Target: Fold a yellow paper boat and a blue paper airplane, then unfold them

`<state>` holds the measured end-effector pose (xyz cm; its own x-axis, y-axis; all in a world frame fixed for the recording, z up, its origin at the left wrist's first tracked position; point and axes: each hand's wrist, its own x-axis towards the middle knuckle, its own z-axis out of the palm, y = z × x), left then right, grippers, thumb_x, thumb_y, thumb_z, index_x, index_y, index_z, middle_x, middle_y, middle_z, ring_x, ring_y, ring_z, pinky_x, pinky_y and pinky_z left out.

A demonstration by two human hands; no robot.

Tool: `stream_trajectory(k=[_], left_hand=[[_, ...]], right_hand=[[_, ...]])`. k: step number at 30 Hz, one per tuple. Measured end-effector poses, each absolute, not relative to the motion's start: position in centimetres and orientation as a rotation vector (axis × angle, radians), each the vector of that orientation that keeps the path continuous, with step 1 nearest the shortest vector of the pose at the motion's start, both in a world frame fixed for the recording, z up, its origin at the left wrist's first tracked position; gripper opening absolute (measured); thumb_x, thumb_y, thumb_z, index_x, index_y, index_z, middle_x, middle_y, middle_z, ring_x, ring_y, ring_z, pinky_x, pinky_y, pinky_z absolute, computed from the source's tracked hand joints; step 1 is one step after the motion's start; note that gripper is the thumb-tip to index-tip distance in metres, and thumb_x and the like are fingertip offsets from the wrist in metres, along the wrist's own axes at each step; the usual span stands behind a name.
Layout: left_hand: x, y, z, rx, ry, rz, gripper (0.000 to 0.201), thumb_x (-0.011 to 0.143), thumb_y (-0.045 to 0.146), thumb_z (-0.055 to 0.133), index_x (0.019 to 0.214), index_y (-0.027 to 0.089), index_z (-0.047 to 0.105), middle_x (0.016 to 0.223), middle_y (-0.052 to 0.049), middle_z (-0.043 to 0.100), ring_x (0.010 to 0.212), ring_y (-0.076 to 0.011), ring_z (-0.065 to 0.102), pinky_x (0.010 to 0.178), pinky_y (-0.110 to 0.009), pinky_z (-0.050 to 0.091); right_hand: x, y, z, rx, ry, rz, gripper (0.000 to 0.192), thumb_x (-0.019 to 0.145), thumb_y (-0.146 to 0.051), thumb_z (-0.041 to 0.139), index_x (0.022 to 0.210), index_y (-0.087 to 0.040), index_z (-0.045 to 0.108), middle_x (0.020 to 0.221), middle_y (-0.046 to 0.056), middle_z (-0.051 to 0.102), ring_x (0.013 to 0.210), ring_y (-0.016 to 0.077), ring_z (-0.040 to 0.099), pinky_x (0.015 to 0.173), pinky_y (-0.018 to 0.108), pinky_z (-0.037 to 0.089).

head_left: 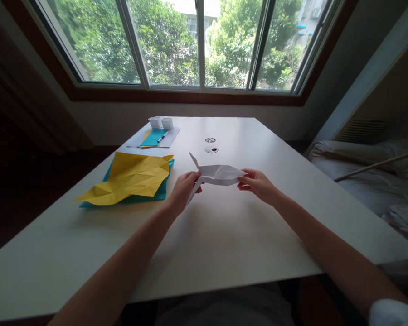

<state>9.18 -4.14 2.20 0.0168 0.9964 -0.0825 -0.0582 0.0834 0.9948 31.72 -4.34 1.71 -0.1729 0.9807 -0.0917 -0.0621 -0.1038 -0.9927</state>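
The left hand (185,188) and right hand (256,182) each pinch an end of the folded white paper (219,174), right of the yellow sheet (131,176).

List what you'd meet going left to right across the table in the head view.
Yellow creased paper lying on a teal sheet, left hand, white folded paper held in both hands, right hand.

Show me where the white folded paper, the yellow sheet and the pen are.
white folded paper (221,174), head view, its middle body.
yellow sheet (132,176), head view, its creased centre.
pen (162,137), head view, its barrel.
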Motion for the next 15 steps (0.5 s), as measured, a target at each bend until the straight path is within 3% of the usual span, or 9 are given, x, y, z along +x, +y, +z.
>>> stream_trajectory(k=[10, 15], left_hand=[[9.25, -4.86, 3.14, 1.028, 1.074, 0.971, 0.018, 0.076, 0.027, 0.058, 0.084, 0.011, 0.060, 0.068, -0.006, 0.065, 0.046, -0.0081, 0.050, 0.043, -0.018, 0.040], [9.19, -4.63, 2.92, 1.030, 1.048, 1.095, 0.026, 0.071, 0.036, 0.066, 0.083, 0.014, 0.060, 0.069, -0.003, 0.063, 0.049, -0.0072, 0.050, 0.047, -0.018, 0.040]], right_hand=[[31.80, -4.09, 1.72, -1.177, -1.238, 1.222, 0.028, 0.060, -0.030, 0.071, 0.083, -0.016, 0.065, 0.066, 0.000, 0.063, 0.060, 0.0100, 0.056, 0.062, 0.025, 0.047], [32.08, -3.75, 1.66, -1.197, -1.231, 1.064, 0.022, 0.071, -0.034, 0.058, 0.086, -0.019, 0.065, 0.086, 0.003, 0.065, 0.079, 0.0143, 0.058, 0.063, 0.025, 0.046]])
